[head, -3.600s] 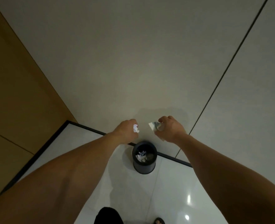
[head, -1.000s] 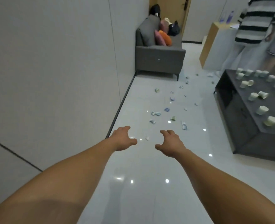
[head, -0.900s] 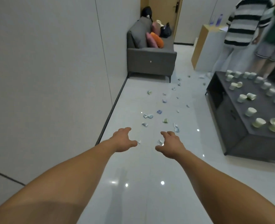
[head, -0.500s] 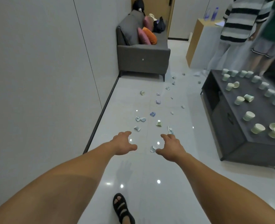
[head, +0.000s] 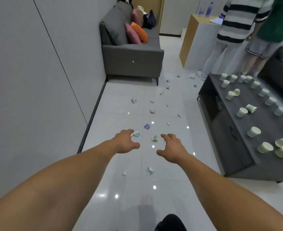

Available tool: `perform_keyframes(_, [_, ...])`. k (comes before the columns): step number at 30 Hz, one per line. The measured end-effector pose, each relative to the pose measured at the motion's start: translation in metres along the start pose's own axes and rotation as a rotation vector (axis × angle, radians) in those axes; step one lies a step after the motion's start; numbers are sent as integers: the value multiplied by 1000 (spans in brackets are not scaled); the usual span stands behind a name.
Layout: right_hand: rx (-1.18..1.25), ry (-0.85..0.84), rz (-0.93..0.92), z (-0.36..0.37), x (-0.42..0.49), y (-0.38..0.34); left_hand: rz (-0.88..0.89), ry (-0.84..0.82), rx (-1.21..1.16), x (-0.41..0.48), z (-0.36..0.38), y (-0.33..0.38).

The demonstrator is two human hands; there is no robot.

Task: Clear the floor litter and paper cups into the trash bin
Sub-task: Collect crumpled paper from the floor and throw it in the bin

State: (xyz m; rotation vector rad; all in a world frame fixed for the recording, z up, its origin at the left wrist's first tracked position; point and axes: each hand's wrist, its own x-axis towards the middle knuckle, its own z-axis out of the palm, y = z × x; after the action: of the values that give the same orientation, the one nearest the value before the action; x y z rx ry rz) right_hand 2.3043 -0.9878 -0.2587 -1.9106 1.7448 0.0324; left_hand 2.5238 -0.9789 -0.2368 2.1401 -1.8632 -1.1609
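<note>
The left hand (head: 125, 142) and right hand (head: 172, 149) hover spread and empty. A crumpled pale-green paper cup (head: 154, 138) lies on the glossy white floor (head: 129, 205) between them. It could skid on slick tile, and the crumpled whitish scrap (head: 149, 170) nearer than the hands could get trodden flat.

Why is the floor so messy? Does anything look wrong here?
Yes. Crumpled paper scraps and a squashed cup are strewn across the shiny floor toward the sofa, which looks like litter. On the dark table, one paper cup lies tipped on its side among standing ones.
</note>
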Motion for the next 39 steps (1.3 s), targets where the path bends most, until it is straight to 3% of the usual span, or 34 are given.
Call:
perform_keyframes(9, [-12, -163, -59, -3, 180, 48, -166, -65, -14, 156, 12, 16])
perform_keyframes(15, [-41, -362, -74, 54, 295, 100, -322, -175, -70, 267, 67, 1])
perform_keyframes(22, [-74, -533, -38, 206, 393, 176, -417, -302, -129, 392, 195, -95])
perform_keyframes(29, [-121, -591, 71, 417, 465, 263, -473, -392, -182, 490, 379, -227])
perform_keyframes(34, [-105, -552, 101, 532, 496, 303, -483, -373, -272, 527, 483, -284])
perform_keyframes(39, [-146, -462, 132, 593, 508, 331, -505, -317, -332, 547, 539, -315])
